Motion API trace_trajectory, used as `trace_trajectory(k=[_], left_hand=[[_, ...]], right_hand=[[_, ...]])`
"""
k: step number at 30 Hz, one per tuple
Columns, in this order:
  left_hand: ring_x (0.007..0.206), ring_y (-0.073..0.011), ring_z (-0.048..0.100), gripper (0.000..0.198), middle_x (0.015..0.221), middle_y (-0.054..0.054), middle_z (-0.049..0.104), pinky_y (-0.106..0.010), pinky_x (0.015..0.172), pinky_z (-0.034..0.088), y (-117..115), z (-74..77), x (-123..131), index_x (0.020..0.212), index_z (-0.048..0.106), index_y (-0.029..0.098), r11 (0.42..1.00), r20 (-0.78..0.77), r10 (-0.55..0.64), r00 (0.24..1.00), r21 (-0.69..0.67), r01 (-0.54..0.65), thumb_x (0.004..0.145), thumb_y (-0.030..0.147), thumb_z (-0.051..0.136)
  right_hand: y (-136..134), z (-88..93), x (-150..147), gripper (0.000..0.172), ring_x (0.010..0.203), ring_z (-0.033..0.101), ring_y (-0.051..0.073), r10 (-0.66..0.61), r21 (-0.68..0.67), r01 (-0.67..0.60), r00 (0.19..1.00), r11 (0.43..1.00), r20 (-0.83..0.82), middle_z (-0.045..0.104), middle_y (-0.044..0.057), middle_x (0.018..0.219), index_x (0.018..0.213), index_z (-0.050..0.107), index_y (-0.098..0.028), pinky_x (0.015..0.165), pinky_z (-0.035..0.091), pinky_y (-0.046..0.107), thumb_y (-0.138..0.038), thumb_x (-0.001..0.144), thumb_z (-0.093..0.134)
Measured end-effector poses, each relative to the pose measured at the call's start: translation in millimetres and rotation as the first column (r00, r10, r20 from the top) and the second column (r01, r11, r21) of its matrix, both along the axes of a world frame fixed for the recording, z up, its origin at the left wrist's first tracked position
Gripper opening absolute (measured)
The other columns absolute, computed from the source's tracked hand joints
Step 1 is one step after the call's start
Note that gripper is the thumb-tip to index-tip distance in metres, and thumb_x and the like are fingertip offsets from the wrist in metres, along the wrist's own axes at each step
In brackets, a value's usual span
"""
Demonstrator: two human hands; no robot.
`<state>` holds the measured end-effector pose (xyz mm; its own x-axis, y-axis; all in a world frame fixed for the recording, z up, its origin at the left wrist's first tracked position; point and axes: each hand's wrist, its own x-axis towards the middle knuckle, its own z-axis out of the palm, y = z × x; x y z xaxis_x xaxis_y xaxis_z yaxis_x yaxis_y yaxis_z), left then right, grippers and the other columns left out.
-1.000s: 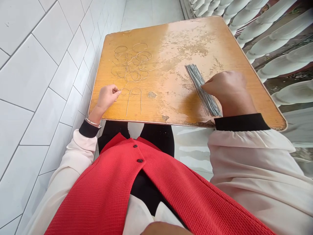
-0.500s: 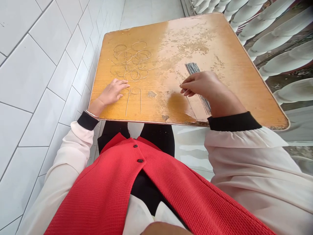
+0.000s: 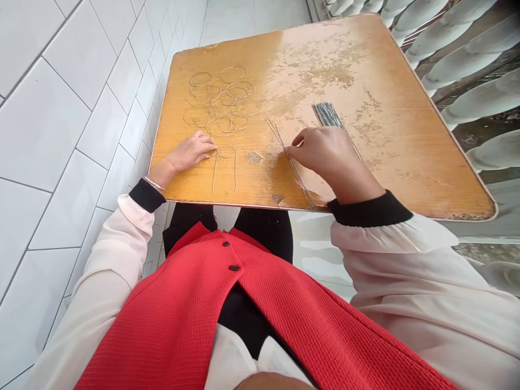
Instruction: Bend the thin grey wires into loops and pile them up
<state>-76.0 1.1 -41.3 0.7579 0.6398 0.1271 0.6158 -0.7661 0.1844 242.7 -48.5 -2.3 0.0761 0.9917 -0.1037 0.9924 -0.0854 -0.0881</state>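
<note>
My right hand [image 3: 325, 157] pinches a few thin straight wires [image 3: 284, 146] and holds them slanted over the middle of the worn wooden table [image 3: 390, 81]. Behind that hand lies the bundle of straight grey wires [image 3: 327, 114], partly hidden by it. My left hand [image 3: 189, 153] rests flat on the table's near left part, fingers stretched toward two wires bent into loops with long stems [image 3: 225, 162]. Beyond it is a pile of several wire rings [image 3: 219, 100].
A white tiled wall [image 3: 60, 108] runs close along the table's left side. A row of pale balusters [image 3: 463, 59] stands at the right. My legs in black are under the table's near edge, over a light tiled floor [image 3: 317, 244].
My right hand left the wire bundle and moved left with a few wires pinched in it. My left hand went from a pinch to lying flat by the looped wires.
</note>
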Motion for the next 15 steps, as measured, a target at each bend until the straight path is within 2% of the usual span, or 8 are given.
trace_trajectory(k=[2,4,6,9,12,15], left_hand=[[0.124,-0.0274,0.056,0.031,0.126,-0.010,0.070,-0.049,0.106,0.047,-1,-1.5,1,0.125,0.069,0.021,1.000,0.012,0.012,1.000,0.012,-0.012,0.098,0.025,0.053],[0.124,-0.0272,0.057,0.033,0.124,-0.009,0.070,-0.047,0.107,0.047,-3,-2.8,2,0.127,0.068,0.022,0.999,0.016,0.032,0.999,0.023,-0.033,0.097,0.025,0.054],[0.124,-0.0267,0.057,0.034,0.124,-0.009,0.070,-0.046,0.109,0.046,-4,-4.0,3,0.129,0.066,0.022,0.998,0.020,0.055,0.998,0.028,-0.056,0.097,0.025,0.053],[0.122,-0.0254,0.059,0.035,0.125,-0.009,0.070,-0.044,0.109,0.046,-7,-5.4,4,0.130,0.065,0.022,0.997,0.040,0.078,0.996,0.015,-0.079,0.098,0.025,0.051],[0.122,-0.0251,0.059,0.035,0.128,-0.009,0.069,-0.043,0.109,0.046,-11,-5.9,7,0.130,0.065,0.021,0.996,0.045,0.094,0.995,0.000,-0.094,0.099,0.027,0.051],[0.122,-0.0261,0.058,0.037,0.129,-0.010,0.069,-0.044,0.110,0.044,-14,-6.0,9,0.133,0.063,0.019,0.993,0.032,0.114,0.993,0.003,-0.114,0.100,0.027,0.050]], right_hand=[[-7,-1.9,-9,0.030,0.107,0.068,0.032,0.077,0.114,-0.072,0.996,0.991,-0.042,0.074,0.019,0.115,0.111,0.075,-0.013,0.092,0.051,0.041,-0.029,0.092,0.058],[-16,-6.2,-25,0.034,0.101,0.069,0.029,0.292,0.231,-0.254,0.945,0.939,-0.146,0.073,0.018,0.114,0.114,0.076,-0.014,0.093,0.052,0.040,-0.029,0.095,0.053],[-24,-14.2,-45,0.038,0.090,0.069,0.026,0.529,0.260,-0.478,0.828,0.839,-0.183,0.072,0.017,0.115,0.120,0.076,-0.016,0.086,0.053,0.040,-0.027,0.096,0.049],[-29,-31.0,-73,0.041,0.094,0.065,0.027,0.769,0.286,-0.725,0.635,0.627,-0.075,0.071,0.016,0.122,0.123,0.075,-0.018,0.083,0.052,0.040,-0.023,0.097,0.045],[-30,-44.6,-87,0.042,0.096,0.061,0.029,0.802,0.340,-0.751,0.597,0.566,-0.018,0.072,0.015,0.120,0.119,0.076,-0.020,0.082,0.051,0.043,-0.020,0.099,0.039],[-30,-49.5,-90,0.043,0.095,0.058,0.030,0.804,0.363,-0.741,0.594,0.565,-0.038,0.071,0.016,0.119,0.118,0.076,-0.020,0.084,0.050,0.047,-0.021,0.101,0.036]])
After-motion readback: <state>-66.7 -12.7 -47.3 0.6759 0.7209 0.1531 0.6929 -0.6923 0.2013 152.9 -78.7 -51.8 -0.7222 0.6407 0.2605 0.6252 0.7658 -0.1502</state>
